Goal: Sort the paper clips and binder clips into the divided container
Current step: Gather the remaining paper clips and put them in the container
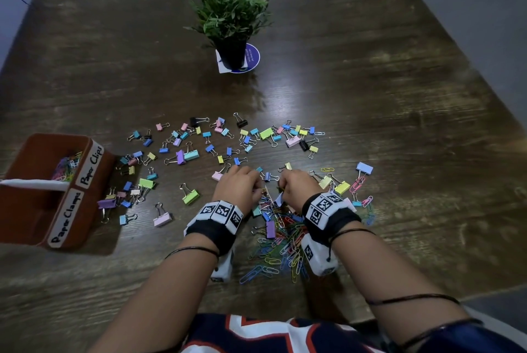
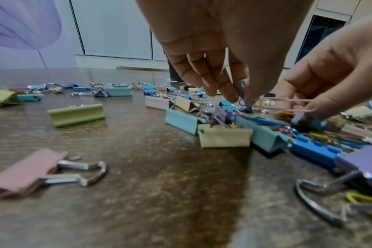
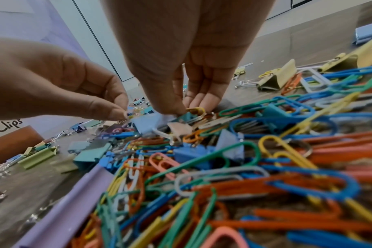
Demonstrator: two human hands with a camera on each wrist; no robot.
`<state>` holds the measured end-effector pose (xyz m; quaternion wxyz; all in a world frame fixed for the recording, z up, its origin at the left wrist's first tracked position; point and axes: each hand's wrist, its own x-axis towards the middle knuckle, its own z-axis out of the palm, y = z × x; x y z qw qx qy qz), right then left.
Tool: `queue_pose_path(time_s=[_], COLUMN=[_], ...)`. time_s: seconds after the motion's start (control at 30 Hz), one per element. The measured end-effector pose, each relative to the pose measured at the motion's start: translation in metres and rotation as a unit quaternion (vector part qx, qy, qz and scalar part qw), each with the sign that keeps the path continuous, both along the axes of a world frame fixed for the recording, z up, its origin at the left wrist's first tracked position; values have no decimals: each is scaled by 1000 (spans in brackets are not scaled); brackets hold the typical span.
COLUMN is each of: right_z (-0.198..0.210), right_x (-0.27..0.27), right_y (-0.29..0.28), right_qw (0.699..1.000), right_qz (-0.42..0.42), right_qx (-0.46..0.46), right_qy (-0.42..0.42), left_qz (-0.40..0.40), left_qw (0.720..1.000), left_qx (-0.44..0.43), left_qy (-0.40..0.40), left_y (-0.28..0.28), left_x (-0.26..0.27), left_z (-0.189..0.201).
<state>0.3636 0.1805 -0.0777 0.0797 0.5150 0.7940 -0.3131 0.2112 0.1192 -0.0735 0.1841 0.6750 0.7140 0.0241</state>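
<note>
Two sections split my brown box (image 1: 37,210): the far one, labelled Paper Clips, holds a small heap of paper clips (image 1: 67,166); what the near one holds I cannot tell. My left hand (image 1: 236,184) pinches a blue clip (image 2: 241,90); my right hand (image 1: 299,186) pinches a pink clip (image 2: 295,104) over the pile (image 1: 285,241), with binder clips (image 1: 191,153) scattered on the table (image 1: 370,82).

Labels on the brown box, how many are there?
2, both on the divided container: the Paper Clips label beside its far compartment, and the Paper Clamps label beside its near compartment. Other sides are hidden.
</note>
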Motion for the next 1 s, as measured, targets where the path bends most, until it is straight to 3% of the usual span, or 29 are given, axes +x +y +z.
queue_pose_path(time_s=[0.2,0.33,0.5,0.77,1.0], right_z=[6,17,37,42,43], right_x=[-1,-12,-43,-113,-152], right_y=[1,-3,-10,-31,-51], right_qw=[1000,993,980,962,957], right_qz=[-14,-77,-89,-68,-51], right_qx=[-6,4,15,-21,-34], right_qy=[0,84,179,265,283], left_qz=[44,96,161,312,419], left_qw=[998,991,978,932,881], left_qx=[32,75,109,165,216], left_qy=[-30,-48,-80,-87,-36], left_y=[-9,-20,-41,-89,-128], left_x=[-20,-41,-83,-174,-240], left_z=[12,23,39,65,76])
